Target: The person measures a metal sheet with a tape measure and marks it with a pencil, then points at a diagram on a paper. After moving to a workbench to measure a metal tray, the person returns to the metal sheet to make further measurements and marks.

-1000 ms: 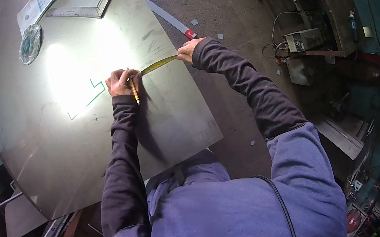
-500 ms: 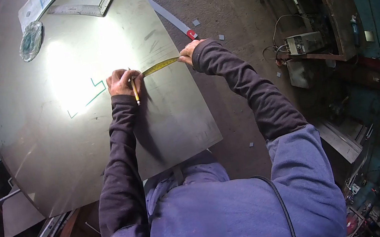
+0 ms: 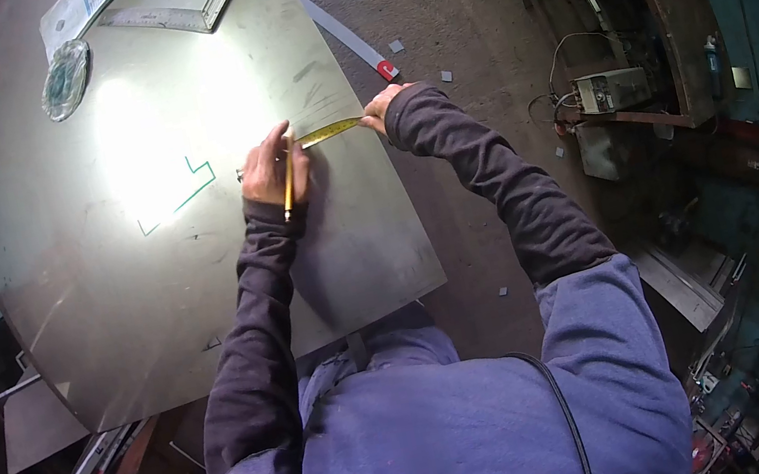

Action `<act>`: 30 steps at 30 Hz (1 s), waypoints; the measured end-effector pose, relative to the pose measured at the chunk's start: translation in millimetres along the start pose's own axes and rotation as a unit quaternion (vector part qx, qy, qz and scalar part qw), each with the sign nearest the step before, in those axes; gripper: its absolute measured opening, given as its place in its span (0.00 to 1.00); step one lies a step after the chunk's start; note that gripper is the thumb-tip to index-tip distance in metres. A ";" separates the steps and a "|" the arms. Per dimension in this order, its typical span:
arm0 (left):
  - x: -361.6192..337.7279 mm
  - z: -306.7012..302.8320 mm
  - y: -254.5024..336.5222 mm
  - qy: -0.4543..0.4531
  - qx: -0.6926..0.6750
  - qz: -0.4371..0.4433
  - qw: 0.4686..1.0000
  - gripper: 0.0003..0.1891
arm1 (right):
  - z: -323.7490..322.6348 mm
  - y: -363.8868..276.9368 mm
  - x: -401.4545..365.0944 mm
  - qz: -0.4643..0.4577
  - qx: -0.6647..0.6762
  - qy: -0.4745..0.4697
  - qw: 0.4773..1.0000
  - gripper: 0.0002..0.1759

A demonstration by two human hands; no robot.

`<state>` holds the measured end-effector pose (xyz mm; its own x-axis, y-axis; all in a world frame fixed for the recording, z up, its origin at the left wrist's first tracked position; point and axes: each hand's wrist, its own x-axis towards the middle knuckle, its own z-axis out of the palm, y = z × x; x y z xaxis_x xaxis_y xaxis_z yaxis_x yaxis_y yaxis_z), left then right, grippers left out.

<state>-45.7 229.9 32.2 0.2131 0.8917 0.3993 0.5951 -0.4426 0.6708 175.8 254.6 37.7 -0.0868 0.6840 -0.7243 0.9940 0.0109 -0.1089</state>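
A large grey metal sheet lies flat below my hands. My left hand is closed on a yellow pencil over the sheet, beside the near end of a yellow tape measure. The tape stretches across to the sheet's right edge, where my right hand pinches it. Whether my left fingers also touch the tape is unclear. A green angular line is drawn on the sheet to the left of my left hand.
Toward the sheet's far end are a metal square, a roll in clear wrap and papers. A long ruler with a red end juts past the right edge. A grey box stands farther right.
My left hand has moved right, toward the sheet's edge, with the pencil, and less tape shows between my hands. My right hand has hardly moved.
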 end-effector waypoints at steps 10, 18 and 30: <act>-8.4 26.7 8.2 -0.024 -0.053 -0.028 0.998 0.09 | 2.7 2.8 2.0 -0.018 0.007 0.010 1.000 0.21; -14.4 26.5 1.2 -0.045 -0.085 -0.063 0.993 0.08 | 2.6 3.6 -2.3 -0.038 0.007 0.030 0.999 0.21; -14.9 28.3 -0.8 -0.045 -0.069 -0.044 0.996 0.10 | -0.3 3.1 -5.0 -0.047 0.016 0.027 0.998 0.21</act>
<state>-27.5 219.6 8.0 0.2371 0.9299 0.2812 0.5037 -0.3651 0.7829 179.3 251.5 41.2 -0.1745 0.7195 -0.6722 0.9791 0.0541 -0.1963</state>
